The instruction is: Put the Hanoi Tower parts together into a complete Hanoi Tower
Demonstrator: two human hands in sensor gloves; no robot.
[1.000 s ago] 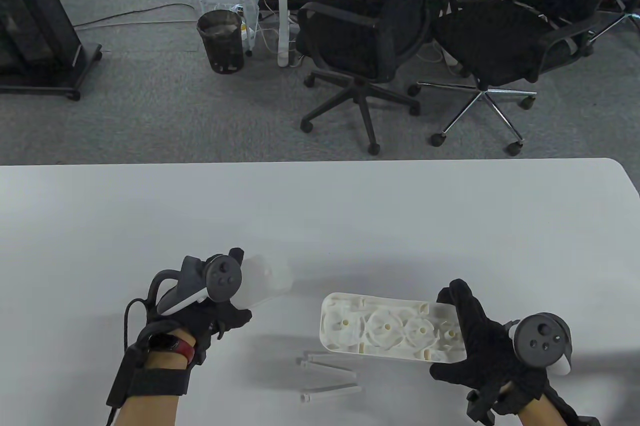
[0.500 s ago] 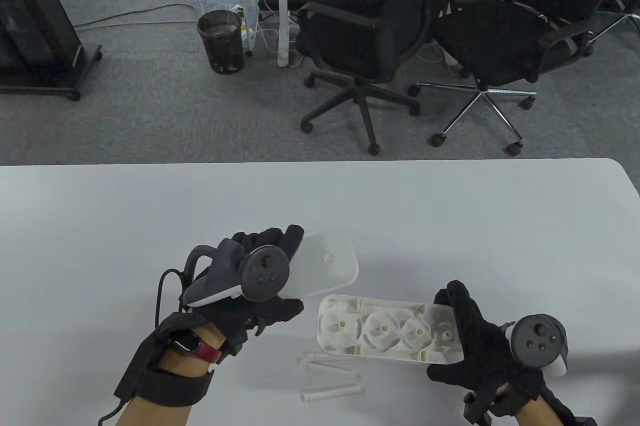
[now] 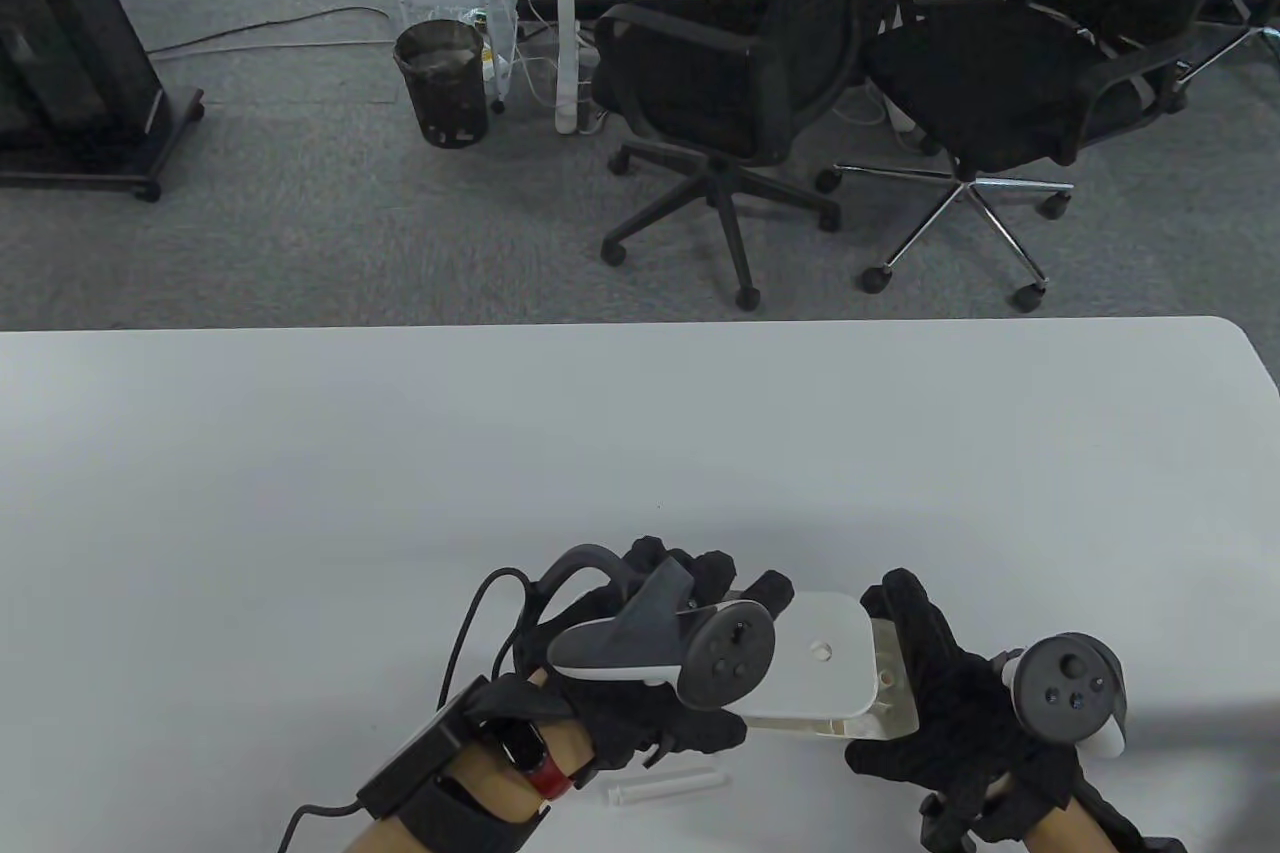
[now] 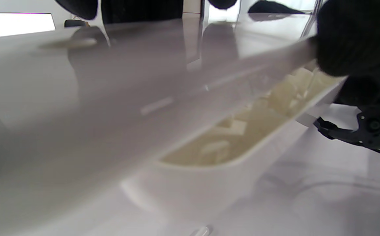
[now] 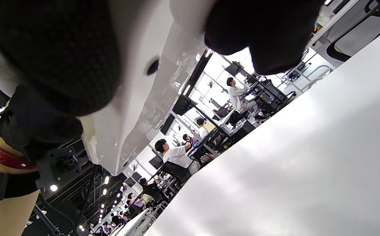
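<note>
I have the lid (image 3: 825, 658) in my left hand (image 3: 660, 683), gripped at its left end, and I am laying it over the base (image 3: 885, 703), which sits on the counter (image 3: 640, 453) near the front edge. My right hand (image 3: 950, 703) is spread over the base's right end, fingers on its far and near edges, holding it steady. The two hands are close together, one at each end of the same assembly.

The lid is not seated. In the left wrist view it slants above the base (image 4: 229, 170) with a wedge-shaped gap showing the cream inner ribs, so only one side looks to have met the rim. From the table view the lid covers most of the base, with a strip of the base's right end and near edge showing past it.

As I judge it, the task is in an early-to-middle stage: the two shell halves are being closed, but not yet pressed home. One white peg (image 3: 663, 786) lies loose on the counter just in front of my left wrist; other pegs may be hidden under my arm, I cannot tell. No peg stands upright and I see no discs anywhere, so pegs and stacking remain.
</note>
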